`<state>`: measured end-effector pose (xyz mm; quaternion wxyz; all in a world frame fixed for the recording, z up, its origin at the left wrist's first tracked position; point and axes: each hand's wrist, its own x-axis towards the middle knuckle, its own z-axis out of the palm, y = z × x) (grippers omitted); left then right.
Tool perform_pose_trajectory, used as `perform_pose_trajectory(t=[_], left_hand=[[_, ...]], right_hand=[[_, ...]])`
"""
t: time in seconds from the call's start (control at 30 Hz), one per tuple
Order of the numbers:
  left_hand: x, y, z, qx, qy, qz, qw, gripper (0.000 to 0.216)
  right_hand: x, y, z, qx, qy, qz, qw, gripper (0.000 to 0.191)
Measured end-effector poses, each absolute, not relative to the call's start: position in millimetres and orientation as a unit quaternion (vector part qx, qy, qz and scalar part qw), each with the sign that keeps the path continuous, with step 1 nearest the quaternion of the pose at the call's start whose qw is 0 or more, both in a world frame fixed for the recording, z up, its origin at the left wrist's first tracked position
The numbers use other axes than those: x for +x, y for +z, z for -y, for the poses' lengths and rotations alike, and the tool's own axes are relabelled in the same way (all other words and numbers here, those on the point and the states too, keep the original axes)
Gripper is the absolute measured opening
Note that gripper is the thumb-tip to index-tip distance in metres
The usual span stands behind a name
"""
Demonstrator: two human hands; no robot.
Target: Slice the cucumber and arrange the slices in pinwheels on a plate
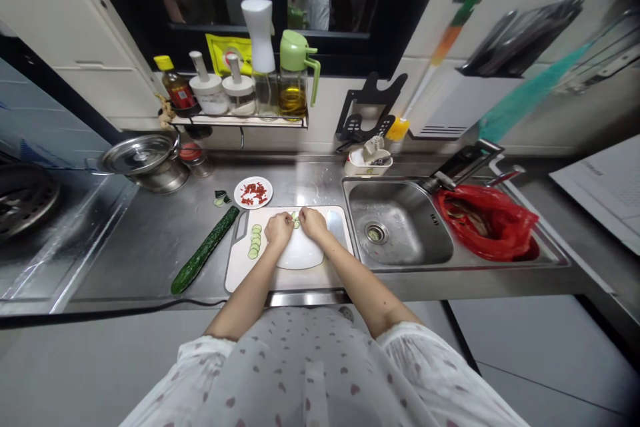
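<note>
Both hands meet over a white cutting board (240,270) on the steel counter. My left hand (278,229) and my right hand (312,222) are closed, fingertips pinching cucumber slices (295,219) between them. Under the hands lies a white plate (301,255). A row of cucumber slices (255,241) lies on the board to the left. A long whole cucumber (205,250) rests on the counter left of the board.
A small plate of red chopped bits (253,192) and cucumber ends (220,199) sit behind the board. Sink (400,227) to the right, red bag (487,220) in the second basin. Pot with lid (145,161) at left; bottle shelf (240,119) on the wall.
</note>
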<state>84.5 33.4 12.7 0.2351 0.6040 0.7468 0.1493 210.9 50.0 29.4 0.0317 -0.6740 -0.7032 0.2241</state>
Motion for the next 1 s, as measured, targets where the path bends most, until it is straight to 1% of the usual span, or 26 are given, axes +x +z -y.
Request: perform_pose_trajectory(t=[0.2, 0.43, 0.67, 1.0], left_hand=[[84.3, 11.2, -34.3, 0.619, 0.139, -0.741, 0.221, 0.019], [84.6, 7.7, -34.0, 0.627, 0.134, -0.740, 0.202, 0.020], [84.1, 7.7, -34.0, 0.628, 0.137, -0.738, 0.206, 0.018], [86.8, 9.8, -37.5, 0.626, 0.138, -0.740, 0.205, 0.018]], right_hand=[[209.5, 30.7, -49.9, -0.667, 0.201, 0.718, 0.008, 0.026], [208.7, 33.2, -49.1, -0.662, 0.187, 0.726, 0.002, 0.025], [208.7, 34.9, -47.5, -0.659, 0.176, 0.731, -0.003, 0.025], [214.5, 39.9, -45.9, -0.693, 0.166, 0.702, -0.007, 0.025]])
